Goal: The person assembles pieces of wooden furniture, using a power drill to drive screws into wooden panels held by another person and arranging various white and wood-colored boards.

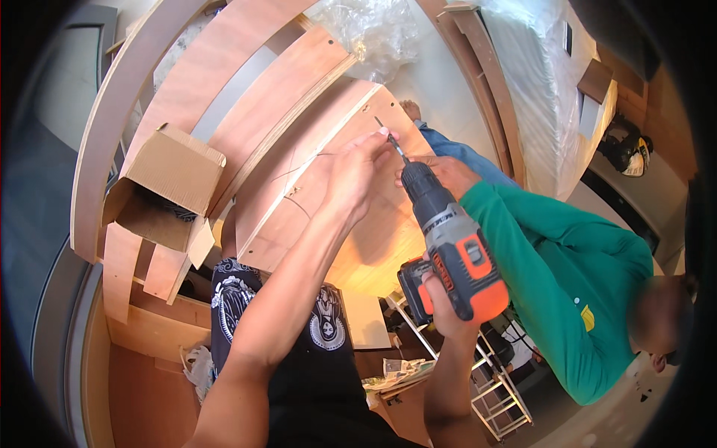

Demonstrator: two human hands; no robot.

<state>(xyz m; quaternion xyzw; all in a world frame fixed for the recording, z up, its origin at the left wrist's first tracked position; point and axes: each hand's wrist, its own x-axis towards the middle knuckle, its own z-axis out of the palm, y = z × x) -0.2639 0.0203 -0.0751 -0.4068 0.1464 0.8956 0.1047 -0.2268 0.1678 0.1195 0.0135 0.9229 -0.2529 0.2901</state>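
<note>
My right hand is wrapped round the handle of an orange and black cordless drill, which points away from me and to the left. A thin bit sticks out of its chuck. My left hand pinches that bit near its tip, the arm stretched over a light wooden panel. Several small holes show along the panel's edges. Close to the chuck, a co-worker's hand reaches in from the right; its fingertips are partly hidden behind the drill.
An open cardboard box with dark contents rests on curved wooden pieces at left. The co-worker in a green long-sleeved top sits close at right. Clear plastic wrap lies beyond the panel. A metal ladder is at lower right.
</note>
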